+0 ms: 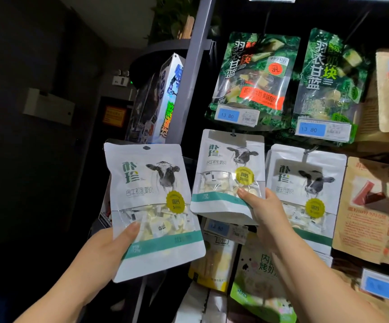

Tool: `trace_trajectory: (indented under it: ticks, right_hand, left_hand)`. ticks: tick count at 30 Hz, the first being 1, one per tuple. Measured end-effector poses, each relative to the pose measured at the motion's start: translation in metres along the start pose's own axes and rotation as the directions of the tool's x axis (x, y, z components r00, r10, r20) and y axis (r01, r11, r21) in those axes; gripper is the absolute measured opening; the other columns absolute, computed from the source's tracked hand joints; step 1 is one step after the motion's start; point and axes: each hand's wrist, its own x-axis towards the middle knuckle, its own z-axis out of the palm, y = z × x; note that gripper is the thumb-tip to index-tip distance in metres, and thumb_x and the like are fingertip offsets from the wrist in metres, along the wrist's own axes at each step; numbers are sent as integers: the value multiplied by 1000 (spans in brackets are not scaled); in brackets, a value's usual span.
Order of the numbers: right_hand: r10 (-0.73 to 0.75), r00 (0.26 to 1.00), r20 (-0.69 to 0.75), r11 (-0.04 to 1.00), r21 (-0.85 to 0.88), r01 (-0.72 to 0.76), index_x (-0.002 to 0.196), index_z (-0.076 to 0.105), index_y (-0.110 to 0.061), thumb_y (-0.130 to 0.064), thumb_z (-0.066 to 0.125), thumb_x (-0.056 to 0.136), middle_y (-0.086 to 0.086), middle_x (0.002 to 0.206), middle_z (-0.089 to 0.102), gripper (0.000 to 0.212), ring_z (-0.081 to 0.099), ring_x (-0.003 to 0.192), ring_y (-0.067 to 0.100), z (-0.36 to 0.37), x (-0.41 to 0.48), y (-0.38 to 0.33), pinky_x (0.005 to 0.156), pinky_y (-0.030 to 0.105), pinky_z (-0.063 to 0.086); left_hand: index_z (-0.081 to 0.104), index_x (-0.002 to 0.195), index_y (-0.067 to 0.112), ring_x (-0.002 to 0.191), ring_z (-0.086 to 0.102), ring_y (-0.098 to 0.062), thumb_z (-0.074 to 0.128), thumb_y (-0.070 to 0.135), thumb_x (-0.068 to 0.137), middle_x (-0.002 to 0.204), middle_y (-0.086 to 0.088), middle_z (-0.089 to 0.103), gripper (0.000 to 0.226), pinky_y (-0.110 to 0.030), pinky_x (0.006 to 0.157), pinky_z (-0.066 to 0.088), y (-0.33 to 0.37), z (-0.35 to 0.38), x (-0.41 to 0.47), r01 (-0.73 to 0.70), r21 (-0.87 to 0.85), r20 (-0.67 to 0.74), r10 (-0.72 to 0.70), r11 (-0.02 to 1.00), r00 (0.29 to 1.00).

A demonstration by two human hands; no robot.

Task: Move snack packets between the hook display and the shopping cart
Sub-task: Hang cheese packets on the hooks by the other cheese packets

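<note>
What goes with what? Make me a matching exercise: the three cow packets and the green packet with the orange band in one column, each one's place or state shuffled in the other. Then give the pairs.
1. left cow packet
2. middle cow packet
3. right cow packet
4. green packet

a. hangs just right of the right hand, not held
b. top row, blue price tag at its foot
c. held by the left hand, off the rack
d. pinched at its lower corner by the right hand

Pairs: 1-c, 2-d, 3-a, 4-b
</note>
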Motion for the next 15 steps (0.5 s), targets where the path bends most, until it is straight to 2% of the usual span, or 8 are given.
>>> trace_trajectory:
  ticks: [3, 5, 7, 9, 10, 12, 14, 15]
  right_hand:
    - [27, 999, -18, 999, 23, -27, 104, 64, -14, -14, 79, 79, 12, 96, 75, 29, 73, 86, 31, 0, 6, 1, 78, 47, 60]
    - [56, 998, -39, 998, -26, -57, 105, 65, -14, -22, 84, 73, 12, 97, 75, 37, 73, 87, 32, -2, 12, 2, 81, 53, 58]
    - [69, 996, -64, 993, -94, -75, 103, 67, -19, -39, 92, 53, 9, 96, 76, 59, 73, 87, 33, -6, 17, 5, 82, 57, 57]
    - [47, 995, -91, 983, -170, -62, 99, 67, -23, -57, 92, 29, 5, 95, 76, 81, 72, 88, 31, -14, 31, 19, 83, 54, 57]
    - [43, 993, -112, 976, -208, -66, 98, 67, -23, -61, 90, 25, 5, 94, 75, 85, 72, 88, 29, -16, 35, 22, 83, 52, 57]
    - [17, 990, -140, 955, -290, -58, 99, 66, -21, -59, 90, 39, 3, 96, 74, 75, 71, 88, 28, -13, 30, 16, 84, 51, 57]
    - [-34, 981, -189, 921, -387, -43, 103, 59, -19, -46, 87, 63, 2, 102, 71, 56, 68, 91, 26, -7, 20, 6, 86, 49, 56]
    - [-65, 975, -213, 907, -420, -32, 107, 54, -20, -41, 85, 69, 1, 108, 68, 53, 66, 95, 25, -6, 18, 4, 87, 47, 55]
  left_hand:
    - [75, 87, 21, 66, 71, -12, 47, 42, 91, 80, 2, 76, 35, -29, 62, 46, 2, 0, 2, -21, 1, -11, 21, 1000, 1000]
    - [76, 81, 22, 65, 71, -12, 48, 40, 93, 79, 1, 76, 35, -30, 62, 46, 2, 0, 3, -26, 4, -16, 26, 1000, 1000]
    - [76, 80, 21, 67, 72, -15, 48, 39, 93, 80, -1, 76, 36, -31, 63, 47, 3, 0, 3, -26, -27, -15, 25, 999, 1000]
    - [76, 86, 17, 70, 72, -18, 48, 38, 92, 82, -4, 76, 35, -32, 65, 48, 4, -1, 3, -22, -72, -9, 21, 997, 1000]
    - [76, 86, 17, 70, 72, -19, 47, 37, 92, 82, -4, 76, 36, -32, 65, 49, 5, -1, 3, -24, -95, -8, 23, 995, 1000]
    - [78, 80, 22, 70, 72, -17, 47, 38, 91, 83, -3, 76, 37, -32, 65, 48, 10, 1, 4, -36, -114, -1, 36, 993, 999]
    - [78, 78, 29, 73, 72, -17, 50, 45, 86, 86, -2, 76, 33, -32, 67, 49, 14, 5, 7, -44, -131, 29, 48, 990, 998]
    - [78, 79, 32, 74, 73, -17, 54, 52, 80, 87, -2, 76, 32, -31, 67, 50, 15, 6, 9, -40, -142, 52, 48, 989, 998]
